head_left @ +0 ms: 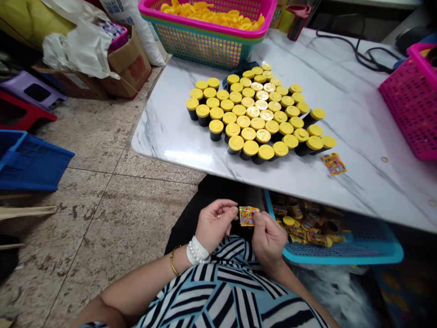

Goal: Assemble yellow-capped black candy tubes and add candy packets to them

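Observation:
My right hand (269, 237) is closed, pinching the right edge of a small printed orange and purple label (247, 216) in front of my body. My left hand (215, 222) has its thumb and fingers pressed together close by the label's left edge. Whether anything thin lies in that pinch is too small to tell. On the marble-patterned table (362, 109) above my hands stand many black tubs with yellow lids (250, 148), grouped closely. Another printed label (333, 164) lies flat to the right of the tubs.
Beneath the table edge, a blue basket (341, 257) holds tubs with printed wrapping. A pink-rimmed basket (208, 34) of yellow pieces stands at the back. Another pink basket (409, 98) is at right, near a black cable (358, 50). A blue crate (34, 159) sits at left.

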The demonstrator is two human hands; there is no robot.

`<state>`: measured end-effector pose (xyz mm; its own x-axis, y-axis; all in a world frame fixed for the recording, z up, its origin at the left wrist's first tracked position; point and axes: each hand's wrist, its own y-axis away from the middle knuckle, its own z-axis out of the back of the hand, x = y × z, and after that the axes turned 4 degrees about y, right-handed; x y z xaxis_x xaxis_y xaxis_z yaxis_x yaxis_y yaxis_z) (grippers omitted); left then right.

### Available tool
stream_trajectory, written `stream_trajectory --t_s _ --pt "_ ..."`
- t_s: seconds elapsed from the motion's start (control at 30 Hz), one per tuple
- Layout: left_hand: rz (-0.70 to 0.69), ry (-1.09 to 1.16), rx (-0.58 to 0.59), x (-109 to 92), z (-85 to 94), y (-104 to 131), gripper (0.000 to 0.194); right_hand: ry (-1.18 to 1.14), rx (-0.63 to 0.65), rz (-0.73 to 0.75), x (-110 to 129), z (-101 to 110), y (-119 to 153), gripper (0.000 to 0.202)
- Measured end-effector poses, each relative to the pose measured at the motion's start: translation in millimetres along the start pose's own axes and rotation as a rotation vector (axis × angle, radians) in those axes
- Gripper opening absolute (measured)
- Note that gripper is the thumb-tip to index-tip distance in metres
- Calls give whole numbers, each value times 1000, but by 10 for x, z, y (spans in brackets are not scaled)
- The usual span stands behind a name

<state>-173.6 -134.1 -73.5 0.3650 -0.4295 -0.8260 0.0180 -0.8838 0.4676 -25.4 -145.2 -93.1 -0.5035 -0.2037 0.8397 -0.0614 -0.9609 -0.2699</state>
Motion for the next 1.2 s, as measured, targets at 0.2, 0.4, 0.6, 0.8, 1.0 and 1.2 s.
stream_trajectory --t_s 0.2,0.4,0.6,0.8,1.0,1.2 --pt "38 -15 12 -20 -6 -9 36 30 -8 29 -17 -8 -39 32" --pt "116 -42 66 -30 -22 -33 38 123 99 185 15 -23 -37 29" --pt "199 53 106 -154 -3 -115 39 305 -56 481 247 303 -545 8" --pt "298 110 241 -329 -100 -173 39 854 -166 380 448 399 -1279 37" --pt "325 230 226 -429 -177 -221 33 910 -192 376 459 390 -1291 25" --pt "316 316 217 -449 -259 -287 34 824 -140 480 421 406 -1337 11"
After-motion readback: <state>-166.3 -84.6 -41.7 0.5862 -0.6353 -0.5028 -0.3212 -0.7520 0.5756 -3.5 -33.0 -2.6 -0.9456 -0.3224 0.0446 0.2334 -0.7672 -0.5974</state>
